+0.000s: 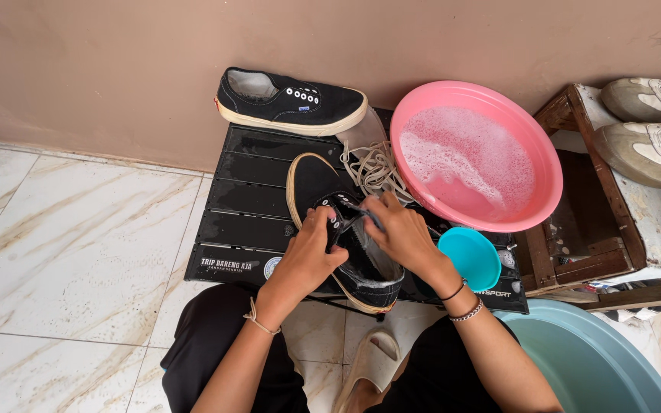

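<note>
A black canvas shoe (323, 191) with a cream sole lies on a low black slatted table (246, 203). My left hand (307, 256) grips its side near the eyelets. My right hand (403, 233) holds a small dark brush, mostly hidden by my fingers, against the shoe's tongue area. A second black shoe (292, 101) without laces stands at the table's far edge by the wall. A heap of cream laces (372, 170) lies between the two shoes.
A pink basin (529, 145) of soapy water sits on the table's right. A small teal bowl (472, 256) is beside my right wrist. A blue-grey tub (590, 359) is at lower right. White sneakers (652, 130) rest on a wooden crate (610, 229). Marble-pattern floor tiles (70, 245) lie left.
</note>
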